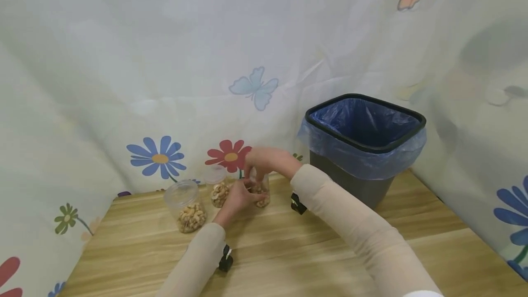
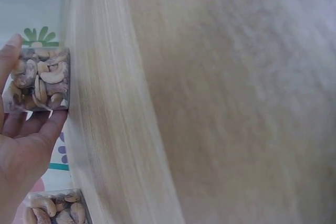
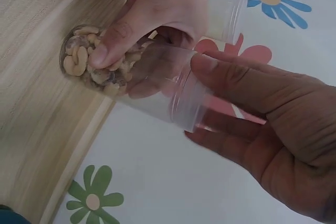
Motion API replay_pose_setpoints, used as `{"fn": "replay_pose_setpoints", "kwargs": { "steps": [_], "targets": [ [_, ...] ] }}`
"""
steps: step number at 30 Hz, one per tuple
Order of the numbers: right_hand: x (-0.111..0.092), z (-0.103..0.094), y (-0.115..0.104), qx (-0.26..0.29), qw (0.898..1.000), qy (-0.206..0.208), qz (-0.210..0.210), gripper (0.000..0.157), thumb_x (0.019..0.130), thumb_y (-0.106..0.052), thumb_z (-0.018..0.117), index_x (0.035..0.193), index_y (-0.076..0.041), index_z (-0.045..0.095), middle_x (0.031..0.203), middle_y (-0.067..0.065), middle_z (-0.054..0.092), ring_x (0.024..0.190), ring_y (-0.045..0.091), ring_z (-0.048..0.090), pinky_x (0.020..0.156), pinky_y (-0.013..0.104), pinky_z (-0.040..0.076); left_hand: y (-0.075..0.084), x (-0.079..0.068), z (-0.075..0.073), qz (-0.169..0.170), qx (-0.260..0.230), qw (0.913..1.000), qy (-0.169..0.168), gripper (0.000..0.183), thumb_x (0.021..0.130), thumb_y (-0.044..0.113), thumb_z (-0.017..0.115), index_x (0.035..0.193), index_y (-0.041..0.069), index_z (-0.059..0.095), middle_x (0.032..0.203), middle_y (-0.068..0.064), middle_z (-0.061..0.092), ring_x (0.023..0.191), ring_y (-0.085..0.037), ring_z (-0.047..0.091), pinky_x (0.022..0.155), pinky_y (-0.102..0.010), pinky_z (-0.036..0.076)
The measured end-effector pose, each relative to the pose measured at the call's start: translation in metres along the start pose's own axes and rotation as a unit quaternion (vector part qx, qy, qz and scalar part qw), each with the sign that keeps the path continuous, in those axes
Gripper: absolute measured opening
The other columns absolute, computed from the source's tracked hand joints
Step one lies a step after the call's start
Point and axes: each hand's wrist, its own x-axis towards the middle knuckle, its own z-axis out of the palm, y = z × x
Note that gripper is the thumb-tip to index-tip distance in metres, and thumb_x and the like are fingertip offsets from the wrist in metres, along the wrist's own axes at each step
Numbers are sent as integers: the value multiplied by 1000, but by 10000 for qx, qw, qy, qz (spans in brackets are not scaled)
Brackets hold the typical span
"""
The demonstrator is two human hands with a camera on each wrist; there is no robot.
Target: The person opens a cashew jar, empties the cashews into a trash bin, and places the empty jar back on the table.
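Near the far edge of the wood-grain worktop (image 1: 284, 255), the left hand (image 1: 240, 197) grips a clear cylindrical plastic jar of cashews (image 3: 152, 85) around its body while the right hand (image 1: 270, 160) holds its translucent round lid (image 3: 190, 99) between thumb and fingers.

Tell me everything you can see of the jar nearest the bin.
The jar is clear, plastic-looking and cylindrical, its lower part filled with cashews, with a whitish translucent lid on top. It stands upright on the wood-look table, to the left of the bin. The left grip is curled round its body; the right grip holds the lid.
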Motion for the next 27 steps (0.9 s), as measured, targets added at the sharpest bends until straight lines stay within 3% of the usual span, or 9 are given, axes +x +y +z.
{"fn": "replay_pose_setpoints", "kwargs": {
  "steps": [3, 9, 16, 27],
  "targets": [
    [0, 0, 0, -150, 9996, -103, -201, 33, 87, -4, 80, 117, -17, 78, 117, 0, 75, 107, 17, 66, 86, 25, 54, 0, -1, 1, 93, -24, 10000, -11, 25, 79, 22, 90, 95, 10, 75, 82, 0, 69, 73, -13, 56, 61, -27, 45],
    [-2, -3, -1, -480, 9981, -52, -378, 40, 84, 6, 77, 116, -18, 79, 118, -2, 74, 94, 11, 60, 76, 22, 51, 2, -2, 1, 8, -38, 10000, 25, 28, 77, 24, 91, 94, 9, 74, 84, -2, 70, 75, -14, 59, 63, -29, 47],
    [-7, -7, 0, -786, 9964, 40, -303, 36, 85, -1, 80, 117, -17, 78, 119, -3, 73, 111, 16, 65, 90, 26, 54, 2, -2, 0, 2, 18, 9999, 119, 31, 76, 23, 92, 102, 13, 78, 93, 0, 71, 85, -16, 63, 70, -29, 52],
    [-20, -1, 13, -191, 9985, 498, -75, 29, 89, -19, 81, 116, -10, 77, 116, 3, 74, 109, 20, 67, 95, 32, 53, -2, -1, 1, -125, 179, 9997, 62, 38, 77, 28, 92, 109, 14, 76, 93, -1, 69, 85, -16, 62, 68, -30, 52]
  ]
}}
